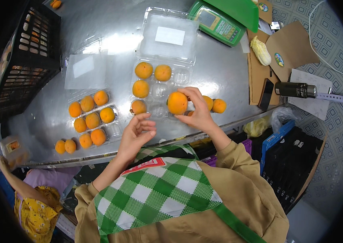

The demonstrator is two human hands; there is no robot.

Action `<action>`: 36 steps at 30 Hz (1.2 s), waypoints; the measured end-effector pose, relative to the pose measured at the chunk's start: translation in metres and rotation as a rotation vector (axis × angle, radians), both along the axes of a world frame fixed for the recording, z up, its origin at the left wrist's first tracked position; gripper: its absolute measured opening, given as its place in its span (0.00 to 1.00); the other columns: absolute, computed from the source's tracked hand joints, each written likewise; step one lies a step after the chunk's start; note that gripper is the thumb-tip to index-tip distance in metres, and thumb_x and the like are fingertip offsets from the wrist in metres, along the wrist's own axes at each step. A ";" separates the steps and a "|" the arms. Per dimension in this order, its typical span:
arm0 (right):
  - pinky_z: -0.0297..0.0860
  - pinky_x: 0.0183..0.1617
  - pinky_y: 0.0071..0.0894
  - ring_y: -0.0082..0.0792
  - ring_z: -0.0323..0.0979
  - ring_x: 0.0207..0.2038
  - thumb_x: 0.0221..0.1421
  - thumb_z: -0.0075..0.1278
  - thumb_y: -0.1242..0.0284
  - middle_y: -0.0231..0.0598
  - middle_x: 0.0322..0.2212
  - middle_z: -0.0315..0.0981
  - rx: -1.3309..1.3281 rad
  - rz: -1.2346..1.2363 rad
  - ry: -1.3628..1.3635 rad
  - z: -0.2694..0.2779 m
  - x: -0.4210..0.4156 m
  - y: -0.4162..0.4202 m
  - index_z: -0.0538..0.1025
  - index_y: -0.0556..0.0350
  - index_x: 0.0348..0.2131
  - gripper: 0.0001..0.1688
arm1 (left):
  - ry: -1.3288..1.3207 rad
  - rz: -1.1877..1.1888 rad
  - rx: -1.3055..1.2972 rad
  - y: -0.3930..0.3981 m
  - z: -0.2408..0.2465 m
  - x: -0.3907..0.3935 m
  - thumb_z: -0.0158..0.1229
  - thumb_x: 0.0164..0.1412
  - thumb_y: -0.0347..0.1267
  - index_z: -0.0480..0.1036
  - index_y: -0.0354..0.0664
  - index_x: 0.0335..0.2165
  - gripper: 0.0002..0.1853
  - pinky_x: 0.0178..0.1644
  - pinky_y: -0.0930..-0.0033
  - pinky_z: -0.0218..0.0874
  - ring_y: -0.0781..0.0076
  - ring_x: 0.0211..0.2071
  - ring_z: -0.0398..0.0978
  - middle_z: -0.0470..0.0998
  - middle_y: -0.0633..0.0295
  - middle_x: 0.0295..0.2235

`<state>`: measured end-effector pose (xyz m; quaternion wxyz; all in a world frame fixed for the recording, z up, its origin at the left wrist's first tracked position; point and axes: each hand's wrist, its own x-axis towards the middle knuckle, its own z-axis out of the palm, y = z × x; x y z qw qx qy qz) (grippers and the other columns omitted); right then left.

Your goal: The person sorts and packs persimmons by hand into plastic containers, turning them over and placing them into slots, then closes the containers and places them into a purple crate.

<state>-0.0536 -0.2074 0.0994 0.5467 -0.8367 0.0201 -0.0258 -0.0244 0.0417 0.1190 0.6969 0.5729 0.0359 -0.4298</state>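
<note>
My right hand [197, 111] grips an orange-yellow apricot-like fruit [177, 103] between thumb and fingers, over the right column of an open clear plastic clamshell tray [160, 92]. Several such fruits sit in its left column and one at the top middle; other cups hold nothing. My left hand [138, 133] has its fingers loosely curled and holds nothing, just below the lowest fruit [139, 107] in the left column. More fruits [219, 106] lie on the metal table right of my right hand, partly hidden by it. The clamshell's lid [169, 39], with a white label, is folded back.
A second clamshell [93, 120] with several fruits stands at the left, two loose fruits [65, 146] near it. A black crate [27, 60] is far left, where a co-worker's hand [3, 164] holds a clear box. A green scale [220, 22], cardboard [293, 45], phone [266, 94] and bottle [295, 90] are right.
</note>
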 end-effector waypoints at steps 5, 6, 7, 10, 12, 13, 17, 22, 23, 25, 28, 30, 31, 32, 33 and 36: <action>0.66 0.50 0.32 0.40 0.65 0.48 0.32 0.63 0.78 0.42 0.45 0.61 0.060 0.072 -0.001 0.031 -0.006 0.020 0.68 0.55 0.50 0.41 | -0.039 -0.004 -0.043 -0.022 0.016 0.010 0.59 0.54 0.25 0.55 0.37 0.59 0.35 0.53 0.65 0.61 0.66 0.51 0.67 0.62 0.50 0.56; 0.66 0.50 0.32 0.40 0.65 0.48 0.32 0.63 0.78 0.42 0.45 0.61 0.060 0.080 -0.003 0.033 -0.006 0.023 0.68 0.55 0.50 0.40 | -0.046 -0.007 -0.047 -0.026 0.017 0.012 0.60 0.54 0.25 0.54 0.37 0.59 0.36 0.53 0.65 0.62 0.66 0.51 0.67 0.61 0.48 0.56; 0.66 0.50 0.32 0.40 0.65 0.48 0.32 0.63 0.78 0.42 0.45 0.61 0.049 0.080 -0.011 0.034 -0.006 0.026 0.68 0.56 0.50 0.40 | -0.053 -0.010 -0.050 -0.029 0.018 0.012 0.61 0.54 0.25 0.53 0.37 0.60 0.38 0.52 0.65 0.63 0.65 0.52 0.66 0.60 0.47 0.56; 0.66 0.50 0.33 0.39 0.66 0.48 0.33 0.63 0.78 0.42 0.45 0.61 -0.006 0.085 -0.050 0.036 -0.007 0.034 0.69 0.56 0.50 0.40 | -0.027 0.028 -0.122 -0.035 0.021 0.011 0.60 0.55 0.25 0.53 0.35 0.59 0.36 0.53 0.67 0.63 0.68 0.51 0.68 0.64 0.49 0.54; 0.66 0.49 0.33 0.37 0.66 0.47 0.33 0.63 0.78 0.42 0.45 0.62 -0.071 0.093 -0.094 0.037 -0.008 0.036 0.69 0.57 0.50 0.39 | -0.031 0.056 -0.144 -0.035 0.022 0.009 0.60 0.55 0.24 0.54 0.34 0.59 0.35 0.52 0.69 0.63 0.69 0.50 0.69 0.67 0.51 0.52; 0.66 0.49 0.33 0.37 0.66 0.47 0.34 0.63 0.78 0.42 0.45 0.62 -0.046 0.098 -0.100 0.037 -0.007 0.037 0.69 0.57 0.50 0.39 | -0.046 0.068 -0.143 -0.035 0.022 0.008 0.59 0.55 0.24 0.54 0.34 0.59 0.35 0.52 0.69 0.64 0.70 0.49 0.69 0.68 0.52 0.51; 0.66 0.51 0.32 0.37 0.66 0.49 0.35 0.62 0.79 0.42 0.47 0.61 0.056 0.117 -0.083 0.037 -0.007 0.038 0.69 0.57 0.51 0.39 | -0.114 0.087 -0.164 -0.031 0.027 0.004 0.58 0.55 0.22 0.55 0.35 0.59 0.35 0.50 0.71 0.64 0.71 0.47 0.70 0.70 0.54 0.48; 0.65 0.53 0.32 0.36 0.64 0.52 0.36 0.62 0.79 0.42 0.49 0.60 0.166 0.148 -0.044 0.038 -0.007 0.038 0.68 0.57 0.52 0.40 | -0.192 0.061 -0.125 -0.027 0.032 0.002 0.56 0.55 0.20 0.55 0.37 0.60 0.35 0.49 0.72 0.64 0.72 0.46 0.71 0.72 0.54 0.46; 0.64 0.55 0.32 0.35 0.63 0.53 0.36 0.61 0.79 0.42 0.49 0.59 0.172 0.161 -0.032 0.039 -0.007 0.037 0.67 0.57 0.53 0.40 | -0.202 0.064 -0.126 -0.027 0.032 0.002 0.56 0.55 0.20 0.55 0.37 0.60 0.35 0.49 0.71 0.64 0.72 0.46 0.72 0.72 0.54 0.46; 0.62 0.56 0.33 0.35 0.61 0.54 0.39 0.60 0.79 0.41 0.50 0.58 0.313 0.176 0.014 0.039 -0.007 0.037 0.66 0.56 0.54 0.40 | -0.183 0.073 -0.157 -0.026 0.033 0.001 0.57 0.54 0.20 0.54 0.37 0.60 0.36 0.50 0.70 0.64 0.71 0.47 0.71 0.70 0.55 0.47; 0.60 0.58 0.35 0.35 0.58 0.56 0.44 0.58 0.77 0.39 0.51 0.55 0.641 0.188 0.098 0.037 -0.008 0.036 0.64 0.55 0.56 0.38 | -0.163 0.079 -0.165 -0.027 0.036 0.000 0.60 0.52 0.20 0.55 0.37 0.60 0.37 0.52 0.68 0.65 0.70 0.48 0.71 0.67 0.56 0.50; 0.59 0.59 0.36 0.34 0.56 0.57 0.47 0.56 0.77 0.38 0.52 0.53 0.756 0.211 0.132 0.034 -0.008 0.033 0.63 0.56 0.56 0.36 | -0.183 0.072 -0.143 -0.027 0.036 -0.002 0.62 0.51 0.21 0.56 0.37 0.59 0.38 0.52 0.67 0.65 0.69 0.49 0.70 0.64 0.57 0.52; 0.59 0.59 0.36 0.33 0.56 0.57 0.48 0.55 0.77 0.38 0.52 0.53 0.757 0.201 0.127 0.036 -0.008 0.034 0.63 0.57 0.56 0.35 | -0.209 0.063 -0.124 -0.027 0.035 -0.002 0.63 0.50 0.21 0.56 0.37 0.59 0.38 0.53 0.67 0.66 0.69 0.49 0.70 0.63 0.57 0.52; 0.59 0.59 0.35 0.33 0.56 0.57 0.49 0.55 0.77 0.38 0.52 0.53 0.757 0.191 0.122 0.039 -0.008 0.036 0.63 0.57 0.56 0.34 | -0.234 0.054 -0.106 -0.027 0.034 -0.003 0.64 0.50 0.21 0.57 0.37 0.58 0.38 0.53 0.67 0.66 0.68 0.50 0.70 0.62 0.58 0.53; 0.58 0.60 0.35 0.33 0.57 0.57 0.49 0.54 0.77 0.38 0.52 0.54 0.756 0.181 0.116 0.040 -0.008 0.037 0.63 0.58 0.56 0.34 | -0.259 0.054 -0.097 -0.027 0.034 -0.003 0.64 0.49 0.22 0.58 0.37 0.58 0.38 0.52 0.67 0.66 0.68 0.49 0.70 0.63 0.57 0.53; 0.58 0.60 0.35 0.33 0.57 0.57 0.49 0.54 0.77 0.38 0.51 0.55 0.761 0.176 0.105 0.039 -0.008 0.038 0.64 0.59 0.55 0.33 | -0.324 0.051 -0.066 -0.027 0.034 -0.004 0.65 0.48 0.22 0.60 0.39 0.57 0.38 0.51 0.67 0.67 0.68 0.49 0.70 0.64 0.57 0.52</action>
